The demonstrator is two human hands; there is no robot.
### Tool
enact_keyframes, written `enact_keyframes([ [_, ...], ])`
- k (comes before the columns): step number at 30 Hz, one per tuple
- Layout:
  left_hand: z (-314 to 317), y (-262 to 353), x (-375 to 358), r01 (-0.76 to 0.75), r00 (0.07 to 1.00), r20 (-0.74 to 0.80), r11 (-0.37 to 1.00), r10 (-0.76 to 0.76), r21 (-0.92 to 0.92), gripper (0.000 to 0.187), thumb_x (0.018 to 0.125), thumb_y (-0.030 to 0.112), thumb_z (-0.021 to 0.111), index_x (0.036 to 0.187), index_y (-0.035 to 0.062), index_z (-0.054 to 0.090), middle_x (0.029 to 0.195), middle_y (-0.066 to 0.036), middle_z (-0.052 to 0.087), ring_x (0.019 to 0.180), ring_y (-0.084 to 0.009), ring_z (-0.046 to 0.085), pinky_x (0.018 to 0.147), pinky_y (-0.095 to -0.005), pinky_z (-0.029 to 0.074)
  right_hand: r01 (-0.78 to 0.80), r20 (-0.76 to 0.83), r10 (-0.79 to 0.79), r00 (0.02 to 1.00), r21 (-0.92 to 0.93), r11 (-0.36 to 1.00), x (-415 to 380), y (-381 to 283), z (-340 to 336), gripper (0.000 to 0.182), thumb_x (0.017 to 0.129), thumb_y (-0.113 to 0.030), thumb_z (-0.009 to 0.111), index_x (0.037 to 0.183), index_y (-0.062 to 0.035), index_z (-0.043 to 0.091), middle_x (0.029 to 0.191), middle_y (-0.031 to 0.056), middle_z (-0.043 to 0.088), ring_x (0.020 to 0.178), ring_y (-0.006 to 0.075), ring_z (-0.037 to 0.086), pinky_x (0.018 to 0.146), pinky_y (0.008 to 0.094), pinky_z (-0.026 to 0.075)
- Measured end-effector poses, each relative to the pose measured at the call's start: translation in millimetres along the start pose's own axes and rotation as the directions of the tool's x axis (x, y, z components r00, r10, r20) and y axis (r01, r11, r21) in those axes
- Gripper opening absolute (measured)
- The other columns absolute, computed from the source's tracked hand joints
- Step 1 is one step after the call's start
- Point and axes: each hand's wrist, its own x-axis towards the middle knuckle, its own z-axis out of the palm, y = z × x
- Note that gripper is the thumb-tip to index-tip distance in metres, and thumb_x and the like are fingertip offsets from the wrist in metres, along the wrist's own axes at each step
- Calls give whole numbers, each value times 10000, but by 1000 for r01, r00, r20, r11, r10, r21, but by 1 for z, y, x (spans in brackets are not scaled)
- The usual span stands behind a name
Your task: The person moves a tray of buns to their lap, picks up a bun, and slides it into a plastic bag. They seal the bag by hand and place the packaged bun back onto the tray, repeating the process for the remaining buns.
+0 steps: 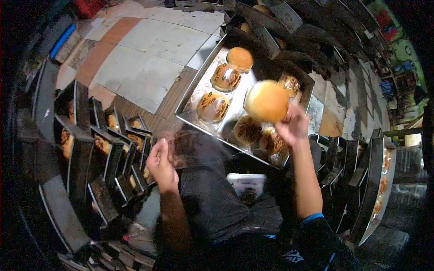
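In the head view, the right hand (294, 124) is right of centre, its fingers closed on the edge of a round golden bun (266, 101), which is held up over the tray. The left hand (162, 166), left of centre, has its thumb and fingers pinched nearly shut on a clear printed bag (184, 147); the bag is blurred, and I cannot tell whether its mouth is open.

The large metal tray (190, 118) lies tilted across the upper middle of the frame. In it are a plain-topped bun (239, 58) at its upper left and several buns in clear, dark-printed wrappers (213, 107), along its left side, near its lower edge and at the upper right. Dark metal trays (80, 135) stand stacked at the left of the frame, with buns showing inside several. At the far right, a long tray (377, 221) holds a row of wrapped buns (383, 185). A white-edged packet (247, 184) lies at lower centre.
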Motion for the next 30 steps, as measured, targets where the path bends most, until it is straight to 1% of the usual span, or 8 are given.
enact_keyframes([
  [5,38,8,-31,-356,921,305,839,241,412,131,894,54,611,1002,-12,644,851,-42,621,641,-54,524,535,-192,398,-123,208,256,944,-497,859,-117,20,84,355,839,-145,673,1148,12,595,1031,92,671,936,119,628,851,273,482],
  [7,52,17,-43,-437,878,387,804,283,404,226,919,65,562,1135,7,598,1091,-70,600,829,-71,552,672,-212,442,331,363,-80,928,-707,625,-141,27,96,356,857,-107,649,1166,49,563,1053,118,666,965,175,632,886,301,474],
  [8,63,29,-63,-101,951,307,976,38,194,407,959,238,505,1310,36,464,1237,-79,534,968,-102,542,800,-237,448,508,488,-167,857,-741,440,-156,18,104,394,857,-101,635,1202,59,533,1108,171,642,1022,253,626,928,332,456],
  [11,87,51,-98,362,867,482,824,-126,-436,666,914,611,344,1352,119,441,1314,-205,490,1223,-396,448,1012,-527,367,811,779,-232,583,-537,233,-177,20,116,605,734,52,610,1319,-9,470,1374,223,437,1286,404,409,1084,446,327],
  [19,114,98,-184,-101,779,557,934,288,-342,949,763,688,497,1459,101,231,1441,-263,280,1308,-494,296,1041,-619,310,932,899,-286,332,-359,-45,-206,2,132,531,803,-41,560,1327,-99,504,1417,231,377,1297,426,382,1066,487,361],
  [22,119,120,-179,81,773,557,823,304,-562,934,762,611,574,1477,152,188,1462,-262,240,1314,-492,282,1044,-653,274,963,947,-272,172,-220,-157,-213,-3,133,494,796,-104,565,1289,-122,545,1390,248,407,1269,402,432,1039,464,402],
  [25,107,102,-169,6,652,711,937,262,-350,815,822,542,511,1462,134,216,1433,-272,288,1295,-476,324,1033,-616,327,899,914,-277,296,-365,-243,-215,0,147,505,794,-92,554,1298,-115,531,1415,257,368,1291,424,393,1038,476,395],
  [30,106,70,-140,70,912,407,958,51,-277,674,868,486,438,1366,38,366,1308,-229,476,1148,-419,512,917,-580,460,779,806,-217,551,-590,-215,-223,14,146,542,760,-87,605,1292,-66,506,1415,259,343,1285,442,371,1037,461,378],
])
